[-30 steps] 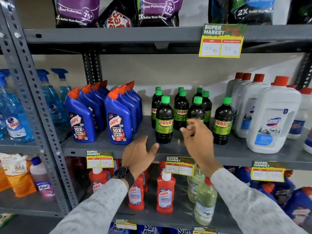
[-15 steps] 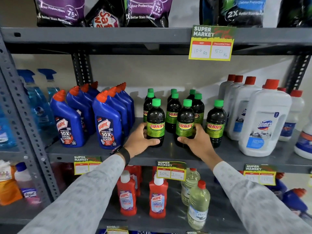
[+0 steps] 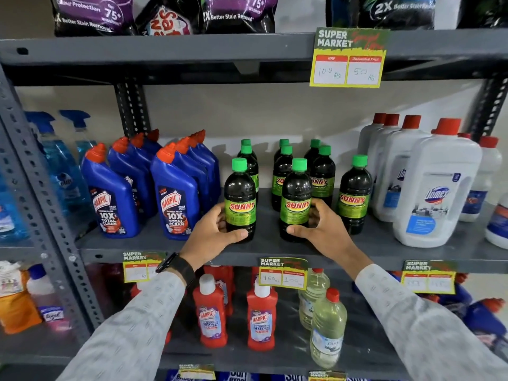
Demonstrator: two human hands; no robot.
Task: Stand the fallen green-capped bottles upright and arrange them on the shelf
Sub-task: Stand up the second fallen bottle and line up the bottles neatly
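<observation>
**Green caps lined up on the grey steel shelf (image 3: 275, 247)**

Blue Harpic "10X Total Clean" bottles (image 3: 176, 199) stand left. The left hand (image 3: 213, 237) grips one upright Sunny bottle (image 3: 240, 199), the right hand (image 3: 324, 229) another Sunny bottle (image 3: 296, 199). White Domex jugs (image 3: 437, 188) stand right.

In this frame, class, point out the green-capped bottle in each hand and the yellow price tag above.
Left-hand bottle (image 3: 240, 213): head view, label.
Right-hand bottle (image 3: 296, 209): head view, label.
Yellow price tag (image 3: 347, 67): head view, white boxes.
</observation>
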